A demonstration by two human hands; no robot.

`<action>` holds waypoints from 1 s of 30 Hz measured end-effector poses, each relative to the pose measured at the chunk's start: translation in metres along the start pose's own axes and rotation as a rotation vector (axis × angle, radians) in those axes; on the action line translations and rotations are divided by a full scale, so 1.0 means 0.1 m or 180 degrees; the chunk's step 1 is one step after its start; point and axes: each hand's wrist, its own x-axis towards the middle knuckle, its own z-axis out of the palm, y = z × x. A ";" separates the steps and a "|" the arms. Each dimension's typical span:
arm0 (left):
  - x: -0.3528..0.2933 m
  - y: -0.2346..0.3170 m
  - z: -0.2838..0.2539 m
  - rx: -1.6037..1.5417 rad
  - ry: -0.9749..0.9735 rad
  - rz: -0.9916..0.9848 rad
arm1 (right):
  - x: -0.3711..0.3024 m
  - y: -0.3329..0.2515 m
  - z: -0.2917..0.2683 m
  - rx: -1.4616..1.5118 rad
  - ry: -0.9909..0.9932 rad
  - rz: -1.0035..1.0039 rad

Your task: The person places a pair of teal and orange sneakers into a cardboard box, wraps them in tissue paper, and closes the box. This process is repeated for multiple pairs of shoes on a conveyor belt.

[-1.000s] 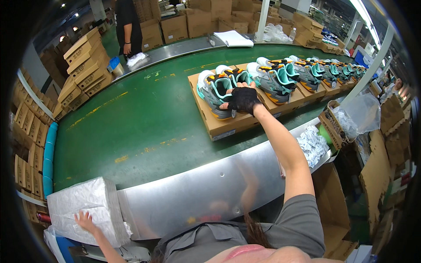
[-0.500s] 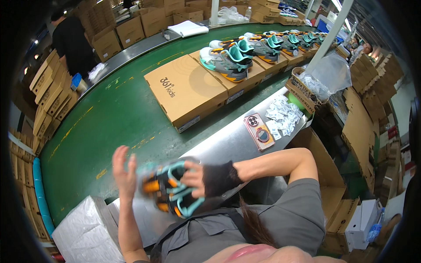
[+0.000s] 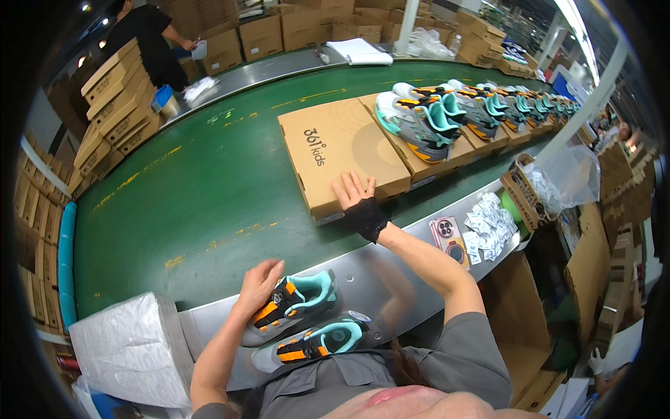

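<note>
Two grey sneakers with mint collars and orange and black straps stand side by side on the metal ledge before me: the far sneaker and the near sneaker. My left hand is closed around the front of the far sneaker; part of its fingers is hidden behind it. Fingers spread, my right hand, in a black wrist cover, lies flat on the lid edge of a closed brown shoebox. Beyond that box, matching sneakers sit on a row of further shoeboxes.
The green conveyor runs past the ledge. A phone and a heap of small white packets lie at the right, beside an open carton. A white paper stack stands at left. A person in black works across the belt.
The sneakers, blurred in my right hand before, now stand on the ledge. My right hand has moved away to the shoebox; my left hand has come down onto a sneaker. The view has shifted.
</note>
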 end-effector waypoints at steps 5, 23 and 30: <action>0.30 0.30 -0.02 0.0664 0.1410 0.1355 | 0.18 -0.44 -0.79 0.1354 0.0513 0.0263; 0.04 -0.08 -0.51 0.1551 0.0524 0.1260 | -1.91 0.71 -0.74 -0.0741 -0.1245 0.3096; 0.37 2.13 -0.37 0.1049 -0.0058 0.2839 | -1.99 0.66 -0.76 -0.0217 -0.0432 0.2978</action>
